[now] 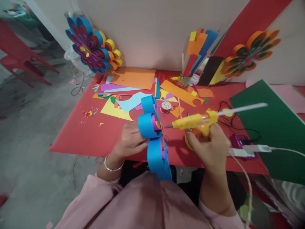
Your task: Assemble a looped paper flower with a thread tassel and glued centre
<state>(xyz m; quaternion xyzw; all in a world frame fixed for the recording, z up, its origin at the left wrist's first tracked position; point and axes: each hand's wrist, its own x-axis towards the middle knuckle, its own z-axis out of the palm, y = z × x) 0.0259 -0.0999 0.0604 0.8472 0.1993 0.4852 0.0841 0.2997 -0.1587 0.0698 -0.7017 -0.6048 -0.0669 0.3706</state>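
Note:
My left hand (132, 140) is closed on a paper flower (156, 154) made of blue loops with purple and orange strips inside. The flower is turned edge-on, and its far face is mostly hidden. In my right hand (211, 146) is a yellow hot glue gun (195, 121), a white glue stick (243, 108) jutting from its rear. The gun's dark nozzle points left, close to the flower's flat side; whether it touches I cannot tell. A small orange light glows on its body. Behind the flower stands a spool of red thread (166, 107).
Coloured paper sheets (134, 78) and scraps lie across the red table (78, 136). A cup of paper strips (184, 81) stands at the back. Finished paper flowers (88, 47) lean at the wall. On the right are a purple power strip (240, 143), cords and a green board (274, 127).

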